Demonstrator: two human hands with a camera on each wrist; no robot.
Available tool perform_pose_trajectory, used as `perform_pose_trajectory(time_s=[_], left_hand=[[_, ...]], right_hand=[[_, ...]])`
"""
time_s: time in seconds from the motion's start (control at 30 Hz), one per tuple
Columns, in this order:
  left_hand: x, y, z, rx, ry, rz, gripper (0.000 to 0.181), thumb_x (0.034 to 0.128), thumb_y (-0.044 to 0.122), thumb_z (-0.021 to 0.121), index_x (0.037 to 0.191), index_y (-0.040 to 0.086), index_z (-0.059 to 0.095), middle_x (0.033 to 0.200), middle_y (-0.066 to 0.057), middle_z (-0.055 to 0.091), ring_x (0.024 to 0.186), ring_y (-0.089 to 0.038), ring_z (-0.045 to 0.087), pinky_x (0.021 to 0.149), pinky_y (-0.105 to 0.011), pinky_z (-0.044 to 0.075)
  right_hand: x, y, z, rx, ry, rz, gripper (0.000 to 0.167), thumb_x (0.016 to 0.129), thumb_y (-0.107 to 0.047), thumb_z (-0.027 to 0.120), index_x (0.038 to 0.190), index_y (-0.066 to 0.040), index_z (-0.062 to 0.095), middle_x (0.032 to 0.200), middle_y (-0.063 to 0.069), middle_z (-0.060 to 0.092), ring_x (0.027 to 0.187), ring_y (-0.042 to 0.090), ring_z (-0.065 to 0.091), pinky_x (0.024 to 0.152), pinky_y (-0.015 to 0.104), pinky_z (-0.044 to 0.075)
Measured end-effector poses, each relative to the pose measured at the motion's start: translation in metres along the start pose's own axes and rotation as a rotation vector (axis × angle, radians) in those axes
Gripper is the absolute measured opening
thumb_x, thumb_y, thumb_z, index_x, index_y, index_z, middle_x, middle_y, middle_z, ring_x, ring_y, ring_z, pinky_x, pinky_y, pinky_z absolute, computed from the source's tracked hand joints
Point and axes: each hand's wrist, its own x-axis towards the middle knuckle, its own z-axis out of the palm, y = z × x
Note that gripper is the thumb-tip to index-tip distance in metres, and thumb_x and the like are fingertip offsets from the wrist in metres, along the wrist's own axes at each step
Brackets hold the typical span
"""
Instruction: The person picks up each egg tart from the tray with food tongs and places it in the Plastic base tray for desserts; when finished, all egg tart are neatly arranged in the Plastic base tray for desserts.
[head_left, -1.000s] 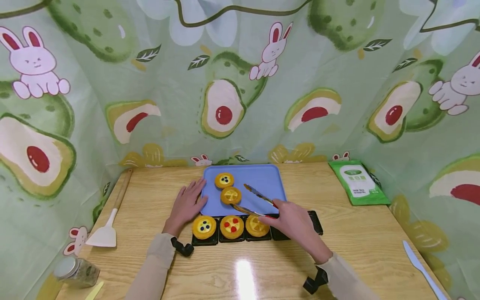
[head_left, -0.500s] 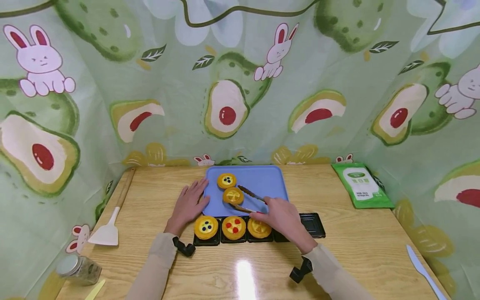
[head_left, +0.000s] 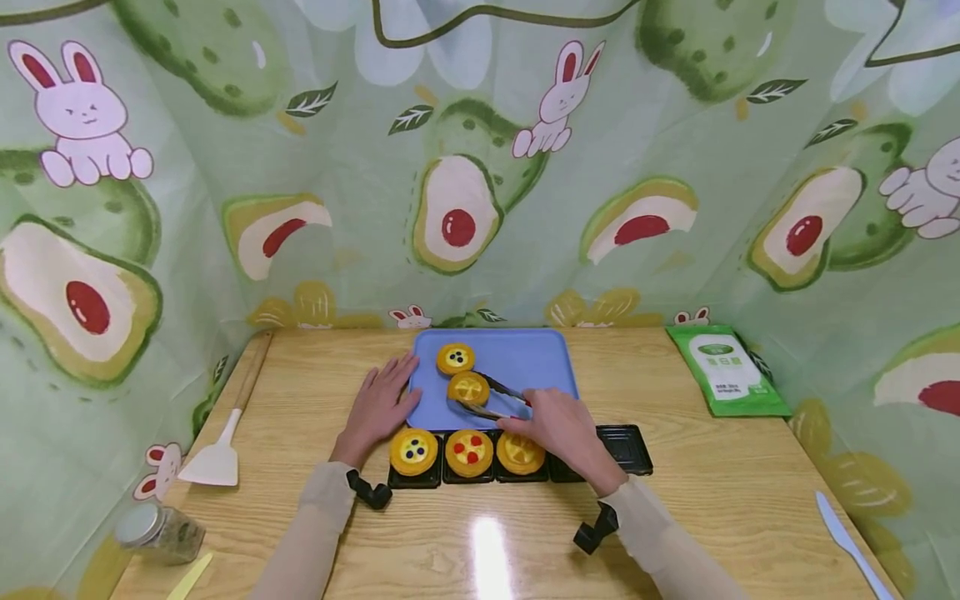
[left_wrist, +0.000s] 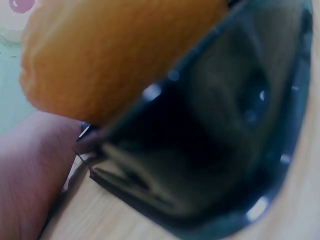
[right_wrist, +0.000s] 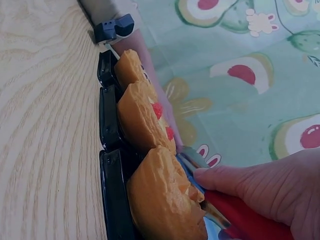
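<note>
Two tarts (head_left: 455, 359) are set on the tray (head_left: 525, 354), three lined up in dishes (head_left: 415, 482) before it; spatula (head_left: 229, 427) placed left, bag (head_left: 727, 375) right.

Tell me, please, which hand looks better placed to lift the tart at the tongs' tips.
Probably the right hand: it holds the tongs, their tips at the tart on the blue tray; the left hand rests at the tray's left edge.
</note>
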Motion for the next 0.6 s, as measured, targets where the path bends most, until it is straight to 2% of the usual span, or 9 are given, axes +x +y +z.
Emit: perform_pose_trajectory(time_s=[0.33,0.6], left_hand=[[0.0002,-0.0015,-0.0011,0.002,-0.023,-0.012,0.065,0.1085,0.046,0.046,0.166,0.020,0.031,0.172,0.001,0.027,0.159,-0.031,0.022,0.127,-0.059,0.011],[-0.0007,-0.0008,0.0009,0.004,-0.005,-0.008,0.066,0.1080,0.046,0.047,0.166,0.017,0.033,0.171,-0.001,0.029,0.158,-0.034,0.024,0.127,-0.061,0.011]], right_hand=[[0.0015,0.0003,0.0009,-0.046,0.010,-0.028,0.055,0.089,-0.061,0.075,0.073,-0.013,0.054,0.057,-0.005,0.027,0.044,0.012,0.031,0.043,0.026,0.021],[-0.0003,0.0008,0.0016,-0.076,0.022,-0.042,0.055,0.090,-0.062,0.074,0.073,-0.014,0.052,0.057,-0.005,0.026,0.044,0.012,0.032,0.043,0.026,0.020]])
